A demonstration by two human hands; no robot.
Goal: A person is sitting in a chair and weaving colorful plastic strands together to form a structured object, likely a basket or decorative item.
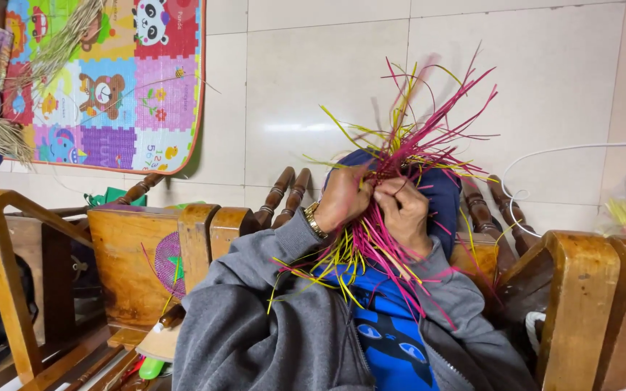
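Both hands are up at the centre of the view, locked onto a bundle of thin pink and yellow-green straw strands point(393, 181) that rests against a dark blue rounded form point(440, 192) over the lap. The left hand point(342, 199), a gold watch point(315, 221) on its wrist, has its fingers curled tight around the gathered middle, pinning it. The right hand point(403, 213) sits just beside it, at three o'clock from the left, fingers folded in and pinching a few pink strands close to the crossing point. Loose ends fan out from ten to two o'clock above the hands, blurred with motion, and more tails spill down from six to eight o'clock over the grey zip-up sweater point(269, 326).

To work well here, I'd judge the left grip should stay firm on the woven centre while the right draws one strand at a time, kept close in so the tension holds even and neighbours don't tangle.

At eight o'clock, a small purple woven disc point(170, 271) lies against the wooden chair frame point(128, 253); a colourful foam play mat point(121, 80) covers the floor at ten.
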